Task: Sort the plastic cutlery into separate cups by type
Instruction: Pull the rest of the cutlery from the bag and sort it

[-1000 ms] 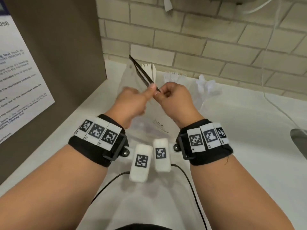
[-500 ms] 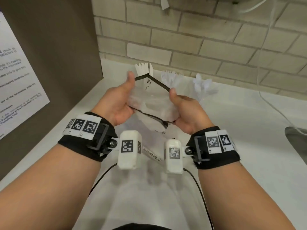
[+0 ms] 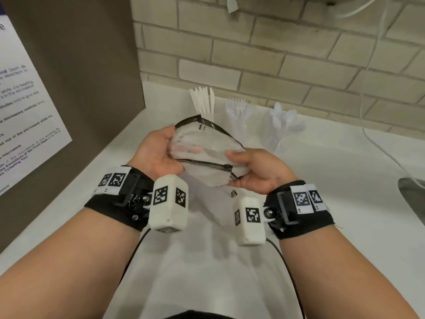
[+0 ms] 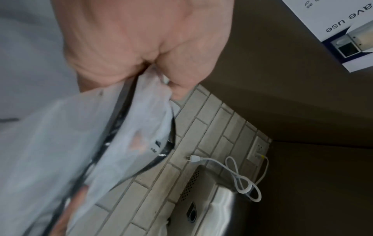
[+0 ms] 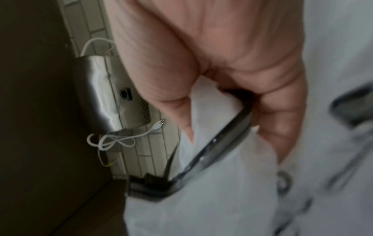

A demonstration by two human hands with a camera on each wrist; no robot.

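I hold a translucent zip bag [image 3: 207,155] with a black zipper rim above the white counter [image 3: 333,180], its mouth spread wide. My left hand [image 3: 169,146] grips the left rim, fingers showing through the plastic. My right hand [image 3: 240,166] grips the right rim near the zipper slider [image 3: 227,167]. Behind the bag stand three clear cups: white knives [image 3: 203,100], forks [image 3: 240,109], spoons [image 3: 285,123]. In the wrist views, my left hand [image 4: 141,39] pinches the bag [image 4: 141,127], and my right hand [image 5: 222,47] curls around the bag's rim [image 5: 222,135]. The bag's contents are unclear.
A brown panel with a printed notice [image 3: 27,100] closes off the left side. A brick wall [image 3: 276,54] runs behind the cups. A steel appliance [image 3: 414,199] sits at the right edge, and a white cable [image 3: 379,143] trails across the counter.
My hands, together at the shut zipper a second ago, have moved apart and lower, spreading the bag's mouth open.
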